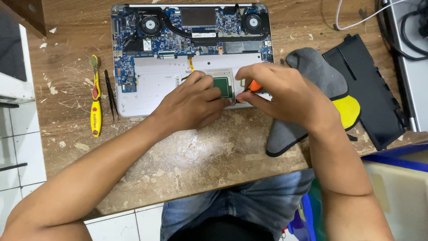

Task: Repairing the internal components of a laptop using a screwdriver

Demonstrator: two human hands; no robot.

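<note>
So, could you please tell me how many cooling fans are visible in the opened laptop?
2. One fan sits at the upper left of the opened laptop, the other fan at the upper right, joined by a dark heat pipe. The hands cover part of the lower board, though no fan seems hidden.

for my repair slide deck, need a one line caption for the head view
Both hands work an orange-handled tool at an opened laptop on a worn wooden table.

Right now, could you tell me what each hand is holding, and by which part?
The right hand grips an orange-handled screwdriver by its handle. The left hand holds nothing; it rests on the opened laptop by the touchpad board.
</note>
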